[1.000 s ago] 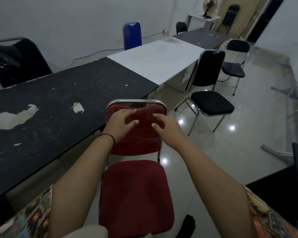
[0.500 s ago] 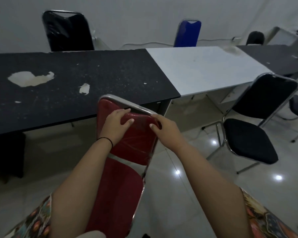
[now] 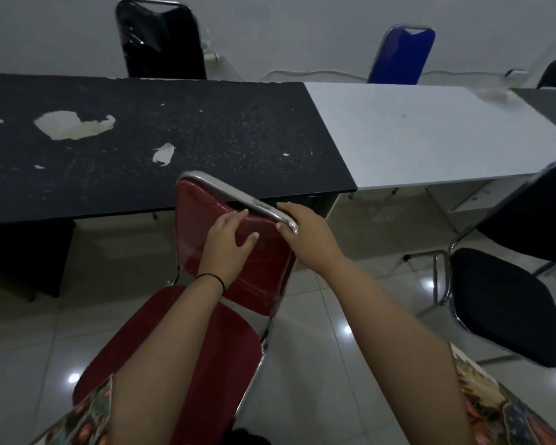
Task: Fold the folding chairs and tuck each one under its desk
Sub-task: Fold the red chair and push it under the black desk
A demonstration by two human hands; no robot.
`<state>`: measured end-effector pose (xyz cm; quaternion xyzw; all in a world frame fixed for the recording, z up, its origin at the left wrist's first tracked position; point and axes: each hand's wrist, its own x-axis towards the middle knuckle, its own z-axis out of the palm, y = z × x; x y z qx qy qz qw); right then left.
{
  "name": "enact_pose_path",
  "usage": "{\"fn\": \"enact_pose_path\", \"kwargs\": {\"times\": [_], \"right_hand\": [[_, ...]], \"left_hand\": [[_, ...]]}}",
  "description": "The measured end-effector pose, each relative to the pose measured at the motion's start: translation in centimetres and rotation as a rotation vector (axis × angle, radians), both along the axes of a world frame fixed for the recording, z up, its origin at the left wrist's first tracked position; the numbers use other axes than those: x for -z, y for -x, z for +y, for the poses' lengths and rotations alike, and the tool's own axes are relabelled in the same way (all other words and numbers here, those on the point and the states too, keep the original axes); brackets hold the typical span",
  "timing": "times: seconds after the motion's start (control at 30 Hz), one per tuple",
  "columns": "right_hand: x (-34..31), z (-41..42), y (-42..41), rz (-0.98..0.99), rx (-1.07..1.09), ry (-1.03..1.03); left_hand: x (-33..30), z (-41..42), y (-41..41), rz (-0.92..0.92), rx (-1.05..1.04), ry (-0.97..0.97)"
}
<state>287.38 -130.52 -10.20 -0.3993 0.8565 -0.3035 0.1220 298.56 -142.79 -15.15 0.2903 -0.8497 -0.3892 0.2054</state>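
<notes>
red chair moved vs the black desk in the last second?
Yes. The red padded folding chair has turned: its backrest, square to the black desk before, now angles, left corner toward the desk edge. Both hands remain on the backrest.

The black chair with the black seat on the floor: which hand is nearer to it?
Right. The right hand grips the red chair at its top corner on the black chair's side; the left hand rests on the backrest, farther away.

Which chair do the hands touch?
The red chair, nearest the camera: left hand on its backrest, right hand gripping its top rail. The black and blue chairs stand untouched.
</notes>
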Motion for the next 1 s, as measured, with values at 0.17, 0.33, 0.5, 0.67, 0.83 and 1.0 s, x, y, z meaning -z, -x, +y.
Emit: {"fn": "enact_pose_path", "kwargs": {"times": [0.17,0.33,0.5,0.67,0.83,1.0], "right_hand": [[0.9,-2.6,3.1,-0.05,-0.14,-0.022],[1.7,-7.3,7.3,-0.071,-0.315,-0.058],[2.2,-10.8,9.5,-0.074,-0.467,-0.103],[3.5,-14.8,10.6,-0.089,-0.659,-0.124],[4.1,-19.4,11.9,-0.052,-0.918,-0.066],[4.4,-22.4,12.5,0.014,-1.226,0.001]], "left_hand": [[1.1,0.4,2.1,-0.028,-0.11,-0.07],[2.6,0.7,5.3,-0.014,-0.236,-0.083],[2.8,1.5,6.6,0.038,-0.386,-0.082],[2.7,1.1,8.2,0.014,-0.512,-0.083],[2.9,1.0,9.8,0.043,-0.685,-0.107],[2.0,2.6,12.1,0.099,-0.907,-0.163]]}}
